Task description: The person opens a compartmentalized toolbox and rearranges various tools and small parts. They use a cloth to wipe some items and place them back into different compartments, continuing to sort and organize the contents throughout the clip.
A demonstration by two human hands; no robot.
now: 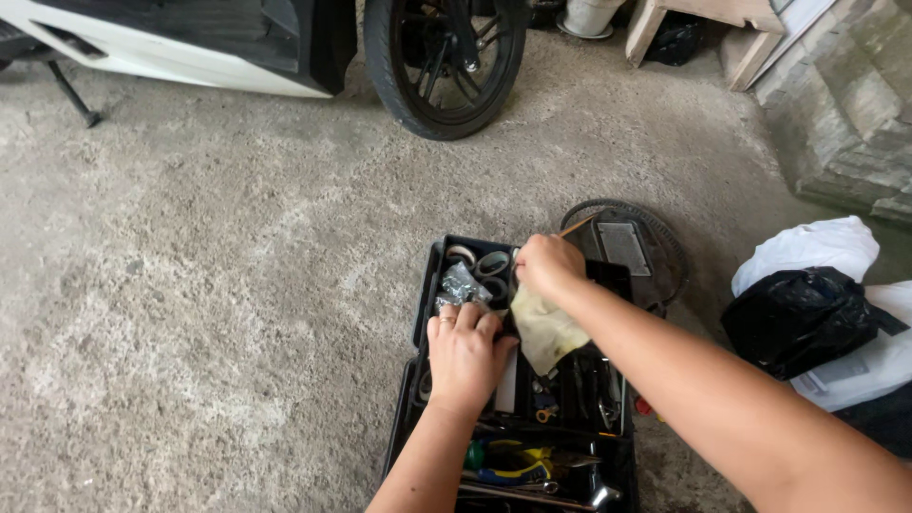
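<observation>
Open black toolbox (518, 446) on concrete floor (237, 285), near scooter wheel (445, 62).

Right hand (546, 266): fingers closed, pinching top of yellowish cloth (549, 332), which hangs lifted over box's middle.

Left hand (467, 356): palm down inside box, fingers curled over contents; whether it grips anything, cannot tell.

Tape rolls (480, 264), bag of small hardware (462, 285) in upper compartment; yellow-handled pliers (518, 464) lower.

Progress: cloth partly out, not clear of box; other tools undisturbed.
</observation>
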